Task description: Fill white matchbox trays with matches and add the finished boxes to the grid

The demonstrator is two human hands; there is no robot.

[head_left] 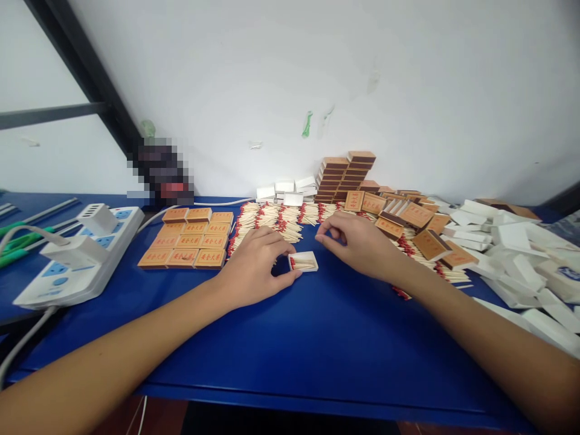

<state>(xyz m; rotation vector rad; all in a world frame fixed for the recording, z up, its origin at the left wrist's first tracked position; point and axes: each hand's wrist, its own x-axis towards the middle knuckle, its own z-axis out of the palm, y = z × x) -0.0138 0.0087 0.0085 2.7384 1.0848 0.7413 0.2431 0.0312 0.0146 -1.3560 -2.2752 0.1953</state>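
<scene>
A small white matchbox tray (309,266) lies on the blue table with several red-tipped matches (302,264) inside. My left hand (258,266) holds the tray's left end between thumb and fingers. Just beyond its right side is my right hand (356,241), raised a little, with fingers curled and thumb close to the index fingertip. Anything in that pinch is too small to make out. Behind both hands are heaps of loose matches (260,216). Left of my left hand, orange matchboxes (181,238) sit in neat rows.
Stacked matchboxes (342,178) stand against the wall, beside white trays (290,192). More matchboxes (417,214) and matches lie jumbled at the right, near a pile of white trays (512,241). A power strip (104,254) with cables and green-handled tools (27,244) occupy the left.
</scene>
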